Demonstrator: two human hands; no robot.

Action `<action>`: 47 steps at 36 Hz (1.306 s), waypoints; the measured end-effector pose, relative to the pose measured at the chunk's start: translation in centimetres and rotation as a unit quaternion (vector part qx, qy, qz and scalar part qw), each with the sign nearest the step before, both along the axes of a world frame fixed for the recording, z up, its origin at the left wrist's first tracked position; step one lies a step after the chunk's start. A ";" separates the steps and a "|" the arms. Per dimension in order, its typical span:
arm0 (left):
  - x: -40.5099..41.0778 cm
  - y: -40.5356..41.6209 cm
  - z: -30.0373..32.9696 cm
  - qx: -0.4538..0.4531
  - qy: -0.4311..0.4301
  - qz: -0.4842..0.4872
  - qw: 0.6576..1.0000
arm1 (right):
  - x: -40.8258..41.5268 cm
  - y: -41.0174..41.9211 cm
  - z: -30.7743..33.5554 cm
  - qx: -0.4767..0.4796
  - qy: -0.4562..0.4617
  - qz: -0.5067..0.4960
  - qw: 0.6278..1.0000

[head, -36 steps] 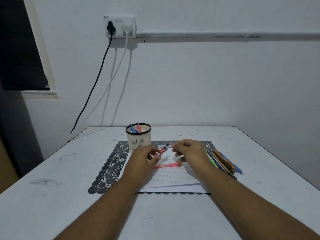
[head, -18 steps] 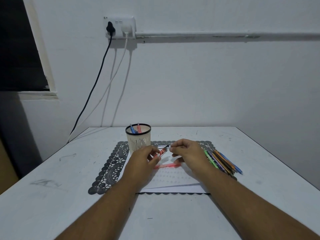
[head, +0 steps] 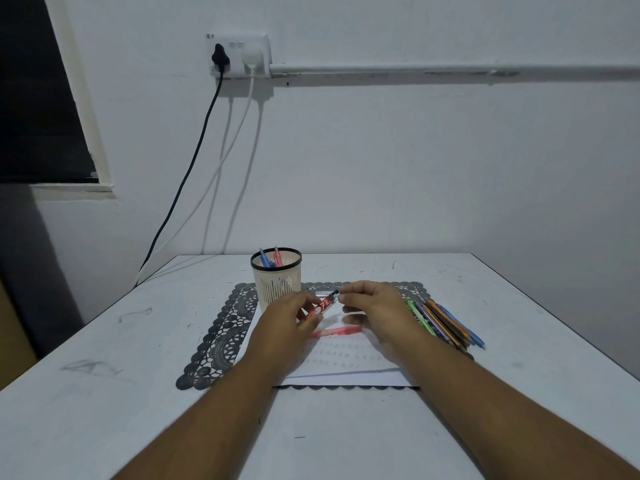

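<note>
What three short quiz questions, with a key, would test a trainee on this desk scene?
1. True or false: the left hand holds the red tube.
2. Where does the pile of coloured pens lie? A) on a chair B) right of the right hand C) on the floor
3. The pink pen lies on the ____.
Key: 1 true; 2 B; 3 paper.

The lower end of the red tube (head: pixel 321 307) was hidden within the left grip (head: pixel 289 320), its label too small to read; the pink pen (head: pixel 341 330) ran partly behind it.
</note>
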State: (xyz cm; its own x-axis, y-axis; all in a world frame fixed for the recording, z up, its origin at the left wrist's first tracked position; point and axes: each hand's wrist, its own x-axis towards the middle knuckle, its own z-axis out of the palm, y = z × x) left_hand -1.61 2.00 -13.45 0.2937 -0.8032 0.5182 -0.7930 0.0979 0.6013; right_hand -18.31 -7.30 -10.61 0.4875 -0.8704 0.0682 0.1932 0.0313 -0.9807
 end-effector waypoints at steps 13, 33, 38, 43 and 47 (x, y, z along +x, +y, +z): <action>-0.1 0.0 0.1 0.007 -0.035 0.000 0.999 | -0.4 -0.4 0.0 0.019 -0.034 -0.028 0.999; 0.2 -0.1 -0.4 -0.011 -0.066 -0.002 0.998 | -1.4 -2.1 -0.1 0.103 -0.136 -0.064 0.983; 0.2 -0.1 -0.1 -0.008 -0.089 0.004 0.996 | -1.8 -2.8 -0.4 0.095 -0.098 -0.075 0.988; 0.2 0.0 0.1 -0.032 -0.084 -0.007 0.996 | -2.1 -3.5 -0.9 0.079 -0.061 -0.079 0.992; 0.1 -0.1 0.0 -0.056 -0.079 -0.019 0.995 | -2.1 -3.7 -1.2 0.063 -0.030 -0.071 0.995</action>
